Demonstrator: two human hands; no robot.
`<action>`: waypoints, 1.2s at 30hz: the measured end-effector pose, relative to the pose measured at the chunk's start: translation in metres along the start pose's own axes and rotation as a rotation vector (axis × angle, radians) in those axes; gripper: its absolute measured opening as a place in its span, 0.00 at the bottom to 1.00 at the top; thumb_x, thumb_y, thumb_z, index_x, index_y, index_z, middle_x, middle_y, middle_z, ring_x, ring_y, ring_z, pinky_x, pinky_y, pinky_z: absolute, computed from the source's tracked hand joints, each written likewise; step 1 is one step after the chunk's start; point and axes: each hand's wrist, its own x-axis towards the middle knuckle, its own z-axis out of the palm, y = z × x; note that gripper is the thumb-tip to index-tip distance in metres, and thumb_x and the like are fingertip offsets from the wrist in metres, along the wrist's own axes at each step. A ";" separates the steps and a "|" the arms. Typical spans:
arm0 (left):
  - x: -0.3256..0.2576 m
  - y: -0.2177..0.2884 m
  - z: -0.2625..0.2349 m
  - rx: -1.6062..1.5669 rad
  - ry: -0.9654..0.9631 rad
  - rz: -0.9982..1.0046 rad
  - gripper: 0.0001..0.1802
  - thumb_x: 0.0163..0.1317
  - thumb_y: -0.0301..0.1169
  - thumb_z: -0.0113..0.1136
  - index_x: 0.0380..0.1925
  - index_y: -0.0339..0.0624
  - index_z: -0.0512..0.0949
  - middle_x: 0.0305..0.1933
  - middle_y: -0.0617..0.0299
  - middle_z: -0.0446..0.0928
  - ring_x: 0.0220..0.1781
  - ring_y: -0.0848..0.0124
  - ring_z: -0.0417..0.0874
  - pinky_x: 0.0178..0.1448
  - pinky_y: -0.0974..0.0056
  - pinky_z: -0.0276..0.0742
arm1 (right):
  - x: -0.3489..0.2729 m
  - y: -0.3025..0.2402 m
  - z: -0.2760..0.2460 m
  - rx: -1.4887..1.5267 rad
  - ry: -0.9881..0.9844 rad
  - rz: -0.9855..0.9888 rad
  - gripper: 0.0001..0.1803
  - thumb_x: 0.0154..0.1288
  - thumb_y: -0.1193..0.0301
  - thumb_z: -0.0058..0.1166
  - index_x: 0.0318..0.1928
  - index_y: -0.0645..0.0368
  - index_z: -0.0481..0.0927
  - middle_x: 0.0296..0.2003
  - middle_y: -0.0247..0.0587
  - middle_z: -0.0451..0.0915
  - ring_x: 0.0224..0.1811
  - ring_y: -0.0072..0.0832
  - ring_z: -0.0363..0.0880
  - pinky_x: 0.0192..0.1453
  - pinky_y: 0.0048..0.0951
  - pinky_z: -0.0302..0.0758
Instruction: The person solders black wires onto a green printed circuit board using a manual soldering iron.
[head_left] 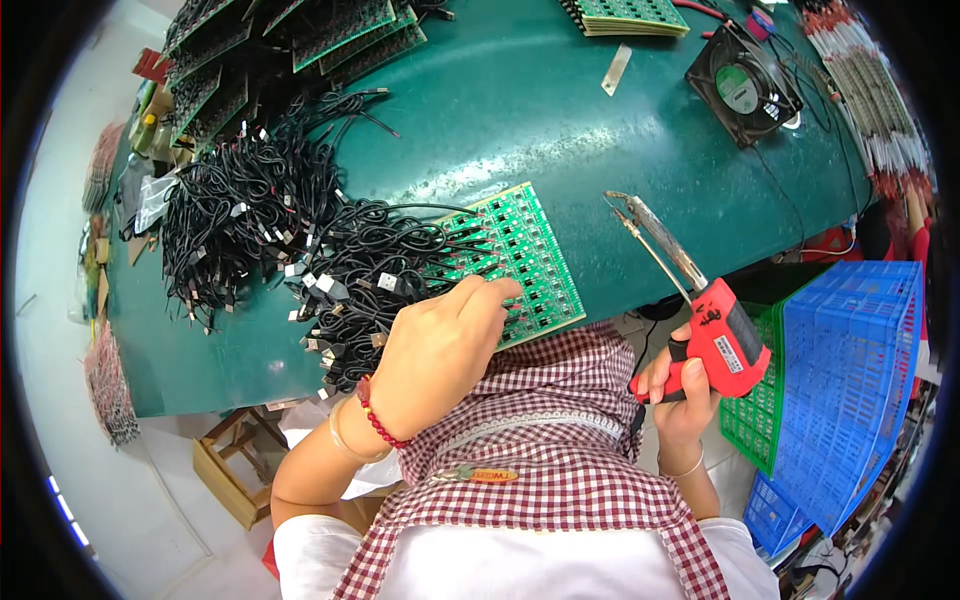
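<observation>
A green panel of small circuit boards (535,255) lies at the table's near edge, with black cables running onto its left side. My left hand (450,330) is closed at the panel's lower left, thumb and fingers pinched together over its edge; what is between the fingertips is hidden. In my right hand (684,395) is a red and black soldering gun (728,340), gripped by its handle. Its metal tip points up and left, apart from the panel, to the right of it. A large tangle of black USB cables (250,205) spreads left of the panel, reaching my left wrist.
Stacked circuit panels with cables (350,35) stand at the back left. More panels (630,15), a metal strip (617,70) and a black fan (745,85) sit at the back. Blue crates (850,370) and a green crate (750,400) stand right of me; a wooden stool (235,470) is lower left.
</observation>
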 end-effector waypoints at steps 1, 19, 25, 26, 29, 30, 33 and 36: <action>0.000 0.001 0.001 -0.031 0.018 -0.009 0.13 0.55 0.18 0.59 0.41 0.42 0.78 0.29 0.57 0.75 0.25 0.60 0.78 0.27 0.60 0.73 | -0.001 0.000 -0.002 0.052 -0.033 0.014 0.20 0.70 0.61 0.46 0.50 0.67 0.66 0.19 0.39 0.70 0.15 0.21 0.66 0.24 0.27 0.73; -0.001 0.006 0.001 -0.108 -0.033 -0.033 0.11 0.54 0.16 0.57 0.37 0.40 0.78 0.27 0.56 0.69 0.23 0.60 0.75 0.26 0.62 0.71 | -0.007 0.001 -0.001 0.018 -0.072 0.045 0.22 0.69 0.59 0.45 0.50 0.66 0.65 0.17 0.39 0.69 0.13 0.22 0.65 0.22 0.26 0.72; -0.003 0.017 0.003 -0.270 0.003 -0.146 0.09 0.59 0.15 0.54 0.37 0.37 0.78 0.28 0.58 0.71 0.23 0.69 0.77 0.27 0.66 0.71 | -0.010 0.000 -0.004 0.013 -0.050 0.071 0.23 0.69 0.57 0.46 0.50 0.65 0.65 0.17 0.38 0.69 0.13 0.22 0.65 0.21 0.26 0.71; -0.007 0.020 0.005 -0.337 -0.003 -0.199 0.09 0.59 0.16 0.56 0.38 0.37 0.77 0.31 0.56 0.72 0.27 0.63 0.78 0.30 0.63 0.73 | -0.012 0.000 -0.006 0.018 -0.060 0.074 0.23 0.69 0.56 0.47 0.50 0.65 0.65 0.17 0.38 0.69 0.13 0.22 0.65 0.21 0.26 0.71; -0.014 0.016 0.014 -0.406 0.000 -0.251 0.09 0.59 0.18 0.58 0.39 0.38 0.76 0.32 0.54 0.73 0.30 0.57 0.78 0.32 0.60 0.74 | -0.016 -0.001 -0.011 0.014 -0.085 0.090 0.25 0.68 0.55 0.49 0.51 0.65 0.65 0.17 0.38 0.69 0.14 0.22 0.65 0.22 0.26 0.71; -0.016 0.013 0.019 -0.407 0.012 -0.243 0.09 0.59 0.18 0.58 0.39 0.37 0.76 0.32 0.54 0.72 0.29 0.58 0.77 0.32 0.60 0.74 | -0.017 -0.002 -0.012 0.005 -0.100 0.096 0.26 0.68 0.54 0.50 0.51 0.64 0.65 0.18 0.38 0.70 0.14 0.22 0.65 0.22 0.26 0.71; -0.022 0.008 0.033 -0.344 0.032 -0.248 0.07 0.60 0.17 0.57 0.37 0.36 0.76 0.31 0.57 0.72 0.27 0.66 0.78 0.30 0.65 0.73 | -0.022 -0.001 -0.021 0.007 -0.162 0.140 0.27 0.67 0.54 0.51 0.51 0.65 0.65 0.18 0.39 0.70 0.15 0.22 0.66 0.23 0.27 0.71; -0.022 0.007 0.039 -0.313 0.065 -0.230 0.06 0.59 0.16 0.56 0.36 0.35 0.77 0.31 0.59 0.73 0.24 0.74 0.77 0.27 0.69 0.71 | -0.030 -0.002 -0.028 -0.032 -0.209 0.190 0.27 0.67 0.54 0.53 0.52 0.65 0.66 0.19 0.40 0.70 0.15 0.23 0.67 0.23 0.27 0.71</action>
